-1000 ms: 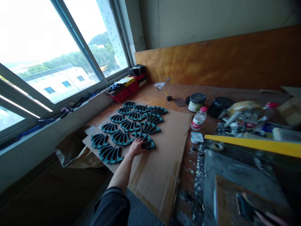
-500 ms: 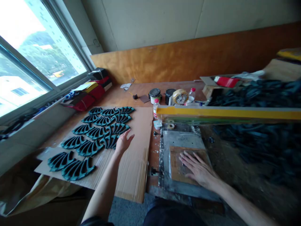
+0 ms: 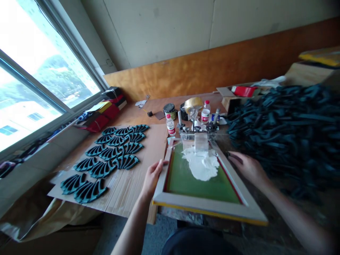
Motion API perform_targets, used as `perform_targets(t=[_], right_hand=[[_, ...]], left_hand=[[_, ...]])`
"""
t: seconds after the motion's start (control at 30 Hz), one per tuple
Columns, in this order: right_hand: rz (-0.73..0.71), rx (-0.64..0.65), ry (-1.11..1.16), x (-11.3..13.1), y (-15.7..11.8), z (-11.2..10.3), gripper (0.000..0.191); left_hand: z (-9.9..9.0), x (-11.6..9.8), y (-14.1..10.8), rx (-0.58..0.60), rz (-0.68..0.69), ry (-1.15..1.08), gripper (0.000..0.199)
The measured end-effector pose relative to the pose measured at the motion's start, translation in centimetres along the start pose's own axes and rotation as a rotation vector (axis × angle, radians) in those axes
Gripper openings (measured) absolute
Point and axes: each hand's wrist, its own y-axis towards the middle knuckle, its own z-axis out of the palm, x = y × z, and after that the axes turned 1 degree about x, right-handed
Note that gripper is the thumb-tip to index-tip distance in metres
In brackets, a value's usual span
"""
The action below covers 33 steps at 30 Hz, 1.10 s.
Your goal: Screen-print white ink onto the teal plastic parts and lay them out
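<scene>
A screen-printing frame (image 3: 207,207) with a pale wooden border and green mesh lies low over the bench in front of me. Thick white ink (image 3: 203,168) is spread on the far part of the mesh, beneath a clear, flat blade (image 3: 201,143). My left hand (image 3: 154,175) grips the frame's left edge, thumb on top. Just off the right edge, my right hand (image 3: 249,168) is closed around a small dark piece (image 3: 235,156), partly hidden by the fingers. Whatever lies under the frame is hidden.
Rows of dark green, fan-like pieces (image 3: 103,166) lie on cardboard (image 3: 132,191) at left. A heap of similar dark strips (image 3: 287,134) covers the right side. Behind the frame stand a red-capped bottle (image 3: 170,125), another bottle (image 3: 205,111), a tub (image 3: 169,110) and a tape roll (image 3: 193,104).
The frame has swung down from its raised position over the board. My left hand has moved right onto its edge. My right hand has left the board and moved right toward the heap.
</scene>
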Motion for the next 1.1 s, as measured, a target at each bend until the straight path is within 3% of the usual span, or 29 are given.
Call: perform_targets(t=[0.13,0.2,0.27,0.37,0.43,0.53,0.63,0.73,0.87,0.93,1.0,1.1], right_hand=[[-0.183,-0.044,-0.009,5.7,4.0,0.0,0.051],[-0.261,0.054,-0.081,8.7,5.7,0.7,0.048],[-0.279,0.222,-0.131,10.5,6.2,1.5,0.032],[-0.271,0.376,-0.177,11.4,4.5,2.4,0.008],[-0.352,0.389,-0.183,11.4,2.0,2.6,0.012],[-0.597,0.42,-0.114,11.1,-1.2,1.7,0.022],[-0.739,0.515,-0.03,10.9,-1.5,0.4,0.02],[-0.677,0.51,0.009,10.8,-0.6,0.2,0.017],[-0.71,0.291,0.03,10.6,-2.0,1.4,0.025],[-0.756,0.303,0.065,10.4,-3.0,1.5,0.027],[-0.704,0.374,0.107,10.4,-2.7,1.3,0.024],[-0.543,0.391,0.128,11.1,0.8,1.0,0.03]], left_hand=[[-0.3,7.8,0.1,-0.013,-0.059,0.095,0.078],[0.0,10.1,0.8,-0.058,-0.041,0.186,0.076],[0.1,11.1,1.3,-0.067,-0.031,0.265,0.067],[-0.2,11.5,1.5,-0.034,-0.016,0.344,0.056],[-0.4,11.4,1.4,-0.017,-0.008,0.386,0.053],[-0.6,11.4,1.3,-0.014,-0.015,0.429,0.054],[-0.5,11.4,1.2,-0.015,-0.013,0.432,0.054],[-0.3,11.3,1.3,-0.02,-0.001,0.391,0.053],[-0.3,11.2,1.2,-0.023,-0.026,0.323,0.057],[-0.2,11.1,1.2,-0.025,-0.04,0.292,0.06],[-0.2,10.8,1.1,-0.019,-0.06,0.25,0.065],[-0.3,9.7,0.9,0.009,-0.117,0.182,0.08]])
